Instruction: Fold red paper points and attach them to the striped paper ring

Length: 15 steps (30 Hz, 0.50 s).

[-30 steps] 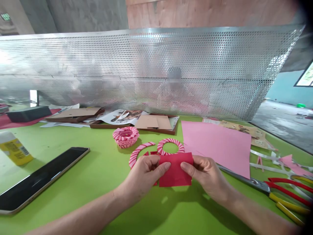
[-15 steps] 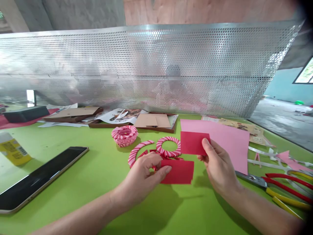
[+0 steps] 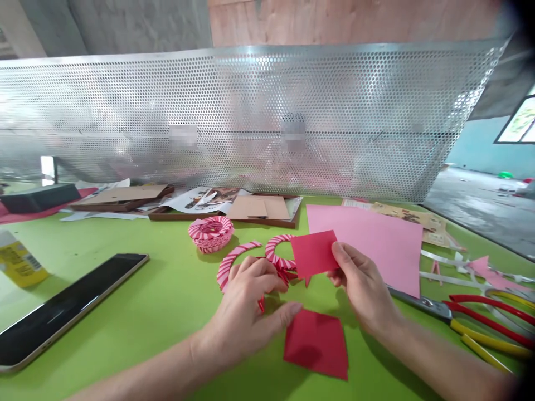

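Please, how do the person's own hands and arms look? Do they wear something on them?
Both are bare: the left hand and right hand have no gloves, rings or watch, and the left forearm and right forearm show no sleeve, cable or marking.

On the counter (image 3: 137,340), a tablet (image 3: 71,306) lies at nine o'clock from a paper square (image 3: 316,344), a woven paper basket (image 3: 210,234) at eleven, and what look like shears (image 3: 489,324) at three.
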Motion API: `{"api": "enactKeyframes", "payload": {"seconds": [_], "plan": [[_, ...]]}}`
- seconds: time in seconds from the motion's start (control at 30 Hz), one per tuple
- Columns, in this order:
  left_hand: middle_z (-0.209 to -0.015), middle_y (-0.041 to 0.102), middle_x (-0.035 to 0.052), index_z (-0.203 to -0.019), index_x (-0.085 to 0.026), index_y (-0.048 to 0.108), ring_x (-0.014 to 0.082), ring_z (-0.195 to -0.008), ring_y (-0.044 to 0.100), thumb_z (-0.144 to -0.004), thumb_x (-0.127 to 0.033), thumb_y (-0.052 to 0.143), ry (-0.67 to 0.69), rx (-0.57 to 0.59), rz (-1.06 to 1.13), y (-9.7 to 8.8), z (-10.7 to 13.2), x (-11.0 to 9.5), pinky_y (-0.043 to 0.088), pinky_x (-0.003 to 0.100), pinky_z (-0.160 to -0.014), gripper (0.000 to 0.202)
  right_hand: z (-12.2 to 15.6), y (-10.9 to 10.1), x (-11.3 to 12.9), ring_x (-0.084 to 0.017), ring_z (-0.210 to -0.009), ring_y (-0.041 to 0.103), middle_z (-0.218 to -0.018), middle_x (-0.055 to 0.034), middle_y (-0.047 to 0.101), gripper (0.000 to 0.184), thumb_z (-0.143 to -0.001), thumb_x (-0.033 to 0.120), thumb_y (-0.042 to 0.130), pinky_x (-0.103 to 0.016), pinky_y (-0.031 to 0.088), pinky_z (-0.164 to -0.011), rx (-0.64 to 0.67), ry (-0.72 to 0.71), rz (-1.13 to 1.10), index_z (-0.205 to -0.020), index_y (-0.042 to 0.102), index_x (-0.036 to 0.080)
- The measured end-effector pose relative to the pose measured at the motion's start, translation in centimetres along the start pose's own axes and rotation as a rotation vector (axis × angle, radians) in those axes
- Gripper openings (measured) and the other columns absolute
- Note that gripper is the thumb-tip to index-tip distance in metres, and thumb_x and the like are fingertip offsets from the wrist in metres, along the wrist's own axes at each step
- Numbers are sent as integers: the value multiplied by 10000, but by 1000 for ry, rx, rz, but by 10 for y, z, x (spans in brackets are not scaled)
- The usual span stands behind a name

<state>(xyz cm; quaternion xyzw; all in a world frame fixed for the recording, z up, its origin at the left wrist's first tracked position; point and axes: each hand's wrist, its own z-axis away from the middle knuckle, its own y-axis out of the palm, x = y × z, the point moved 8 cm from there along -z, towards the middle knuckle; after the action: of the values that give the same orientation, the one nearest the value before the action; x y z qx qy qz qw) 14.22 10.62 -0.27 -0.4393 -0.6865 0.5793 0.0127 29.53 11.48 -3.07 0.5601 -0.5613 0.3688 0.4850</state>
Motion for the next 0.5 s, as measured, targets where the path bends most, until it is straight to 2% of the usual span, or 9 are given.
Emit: {"api": "enactKeyframes", "payload": {"seconds": [0.07,0.1,0.27,0.37,0.5], "plan": [[-869,559,70,-845,-176,615,225,-862,438,-771,-383,490,-20,-52,42,-9,0,0,352,352,-755,253,3,8,2,-90,-509,457,-551,31,484,288,-833,382,457,-175,383,-486,63,-1,19,-636,529,184],[-864,558,65,-847,-173,605,214,-861,444,-797,-359,458,-21,-66,73,-11,0,0,351,341,-762,243,5,12,2,-92,-508,458,-540,32,482,290,-843,370,444,-178,389,-500,92,-3,35,-639,532,183],[-649,494,14,-617,-159,534,151,-669,459,-825,-314,412,-51,-98,267,-13,-2,4,379,250,-613,287,15,28,6,-115,-553,503,-568,15,528,269,-851,341,430,-212,413,-570,209,8,105,-677,554,177],[-611,500,8,-595,-155,540,137,-608,452,-809,-296,433,-114,-99,365,-10,-1,10,369,226,-542,278,17,33,10,-126,-590,484,-617,4,523,267,-830,345,460,-226,418,-583,253,-16,146,-649,562,178],[-640,532,16,-638,-139,573,123,-577,457,-795,-295,457,-170,-38,474,-1,1,12,360,212,-495,250,15,35,10,-142,-615,469,-670,-14,551,171,-785,333,528,-250,429,-572,272,-45,104,-774,611,183]]}}
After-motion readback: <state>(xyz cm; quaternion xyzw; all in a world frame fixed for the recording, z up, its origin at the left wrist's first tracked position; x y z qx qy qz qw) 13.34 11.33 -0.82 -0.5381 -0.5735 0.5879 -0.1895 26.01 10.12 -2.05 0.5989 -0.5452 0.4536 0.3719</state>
